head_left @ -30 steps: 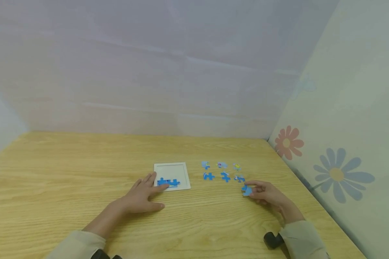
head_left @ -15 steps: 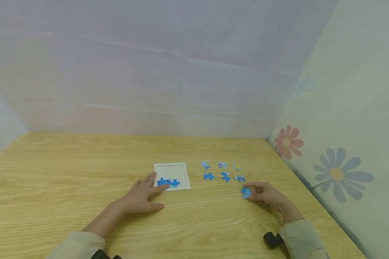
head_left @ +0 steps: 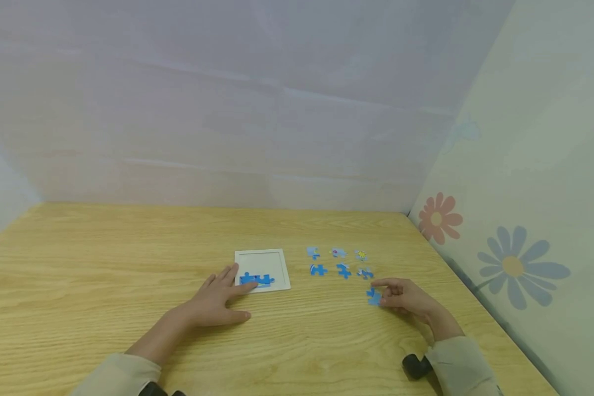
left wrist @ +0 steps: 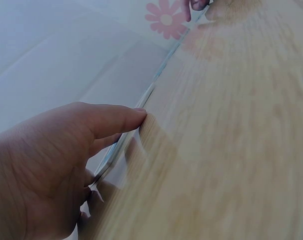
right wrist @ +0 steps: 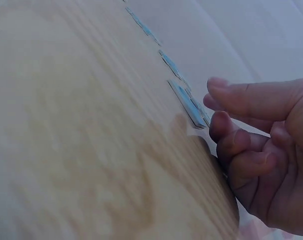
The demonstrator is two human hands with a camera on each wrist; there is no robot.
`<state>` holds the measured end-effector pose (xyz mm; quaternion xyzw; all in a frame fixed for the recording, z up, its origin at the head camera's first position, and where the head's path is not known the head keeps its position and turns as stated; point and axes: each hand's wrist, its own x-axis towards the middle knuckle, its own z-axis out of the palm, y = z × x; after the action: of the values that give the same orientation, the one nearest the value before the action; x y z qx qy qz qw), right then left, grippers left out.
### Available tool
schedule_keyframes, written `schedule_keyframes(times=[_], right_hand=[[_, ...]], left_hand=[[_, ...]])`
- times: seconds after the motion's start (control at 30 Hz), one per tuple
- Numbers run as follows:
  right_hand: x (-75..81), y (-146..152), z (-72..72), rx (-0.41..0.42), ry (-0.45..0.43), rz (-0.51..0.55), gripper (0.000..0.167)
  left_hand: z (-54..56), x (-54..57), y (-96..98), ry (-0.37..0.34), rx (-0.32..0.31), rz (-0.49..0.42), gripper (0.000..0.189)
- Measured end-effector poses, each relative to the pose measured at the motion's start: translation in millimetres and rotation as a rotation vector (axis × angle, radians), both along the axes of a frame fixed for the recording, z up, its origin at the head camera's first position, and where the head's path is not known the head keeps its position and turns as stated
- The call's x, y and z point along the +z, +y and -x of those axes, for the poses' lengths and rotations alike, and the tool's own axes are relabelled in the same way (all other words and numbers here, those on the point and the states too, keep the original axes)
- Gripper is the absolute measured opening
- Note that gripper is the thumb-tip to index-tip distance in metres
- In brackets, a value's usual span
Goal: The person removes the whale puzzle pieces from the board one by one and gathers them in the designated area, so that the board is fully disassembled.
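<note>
A white square puzzle tray (head_left: 286, 269) lies on the wooden table, with joined blue jigsaw pieces (head_left: 263, 279) along its near side. My left hand (head_left: 218, 302) rests with spread fingers at the tray's near left corner, one fingertip over the pieces. In the left wrist view its fingers lie along the tray's edge (left wrist: 114, 154). At the right, my right hand (head_left: 403, 296) has loosely bent fingers right beside a light-blue jigsaw piece (head_left: 374, 297). The right wrist view shows that puzzle piece (right wrist: 186, 105) flat on the table, fingertips at its end and a gap between the fingers.
Two rows of loose jigsaw pieces, including a blue one (head_left: 319, 269) and one with a yellow sun (head_left: 361, 254), lie between the tray and my right hand. A pale wall with printed flowers (head_left: 512, 267) borders the table's right side.
The light-blue piece has shifted slightly left and toward me, while the right hand has hardly moved and covers less of it. The left hand and tray have stayed in place.
</note>
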<state>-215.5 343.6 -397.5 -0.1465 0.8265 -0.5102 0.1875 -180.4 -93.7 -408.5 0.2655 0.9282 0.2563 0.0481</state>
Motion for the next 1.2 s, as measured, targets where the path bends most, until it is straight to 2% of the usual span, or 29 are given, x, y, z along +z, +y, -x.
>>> schedule_keyframes(times=[0.3,0.53,0.73,0.83,1.03,1.2], right_hand=[[10.5,-5.0,0.6,0.028,0.007,0.007,0.048],[23.2,-25.7,10.1,0.14,0.149,0.061,0.047],[30.9,-53.7,17.2,0.21,0.178,0.127,0.044],[34.1,-70.5,20.8,0.213,0.187,0.151,0.041],[44.2,-115.3,18.9,0.202,0.187,0.175,0.035],[37.4,-144.9,24.2,0.203,0.164,0.209,0.032]], left_hand=[[-0.3,1.7,1.3,0.001,-0.001,0.007,0.064],[-0.6,2.4,0.8,0.008,0.001,0.001,0.064],[0.5,0.2,1.3,0.019,-0.002,0.003,0.064],[1.0,-1.0,1.2,0.025,-0.002,0.005,0.064],[0.8,-1.8,0.2,0.029,0.0,0.003,0.064],[-0.5,-1.5,0.0,0.029,-0.004,-0.002,0.064]])
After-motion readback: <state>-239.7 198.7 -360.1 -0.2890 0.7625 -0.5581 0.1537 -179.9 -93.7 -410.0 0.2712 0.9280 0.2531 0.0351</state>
